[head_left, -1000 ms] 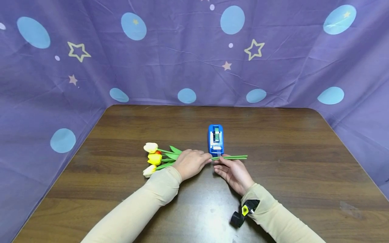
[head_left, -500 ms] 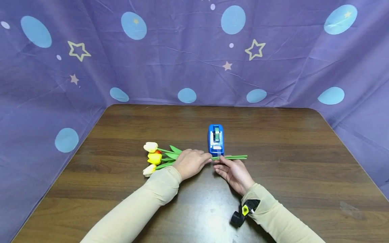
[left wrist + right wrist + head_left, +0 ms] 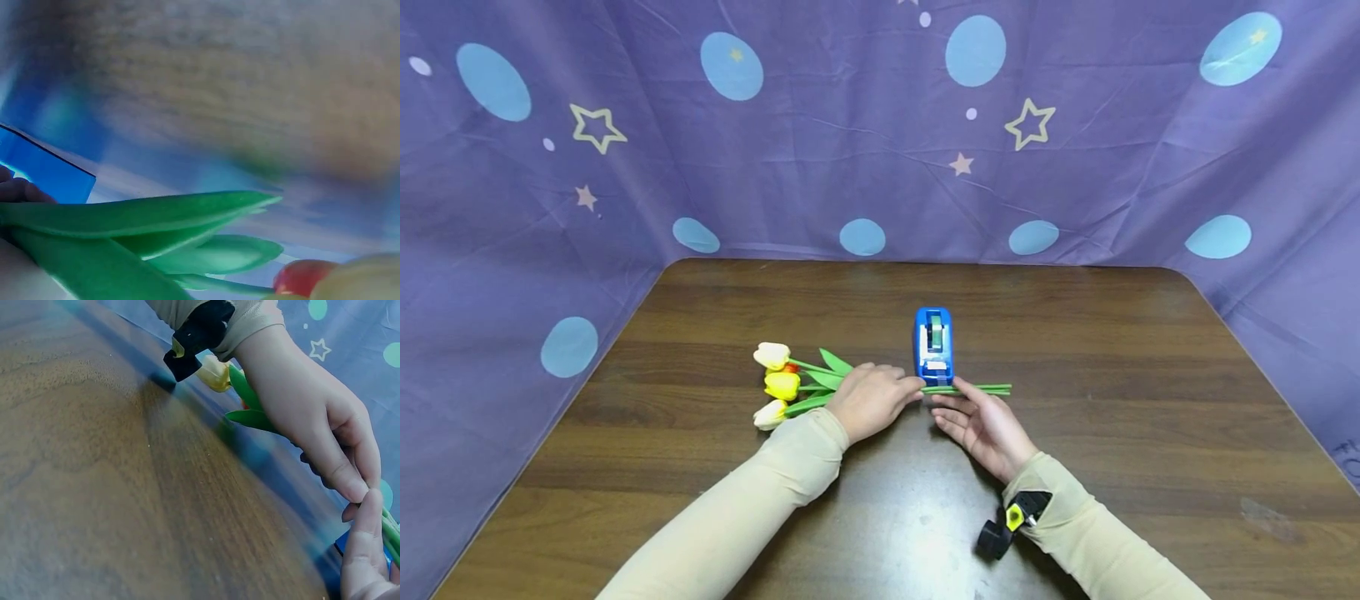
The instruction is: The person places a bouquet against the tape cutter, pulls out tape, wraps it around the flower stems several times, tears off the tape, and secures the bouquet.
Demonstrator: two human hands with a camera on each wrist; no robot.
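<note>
A bunch of artificial tulips (image 3: 782, 386), yellow, cream and a bit of red, lies sideways in the head view with blooms to the left. My left hand (image 3: 868, 402) grips its green stems from above, just past the leaves (image 3: 144, 215). On the bare stems (image 3: 997, 389) further right, my right hand (image 3: 988, 432) pinches them, palm turned up and thumb (image 3: 365, 534) across them. In the right wrist view that thumb tip meets the left hand's fingertips. Right behind the stems stands a blue tape dispenser (image 3: 934, 354), a short tape end at its front.
The brown wooden table (image 3: 1112, 358) runs back to a purple patterned curtain (image 3: 880, 150). A black wrist-camera mount (image 3: 1000, 533) hangs from the right sleeve. A pale scuffed patch (image 3: 1268, 518) marks the table at right.
My right hand has shifted slightly right along the stems, its thumb uncovering the dispenser's front. The blooms have risen slightly in the head view; the left hand keeps its hold.
</note>
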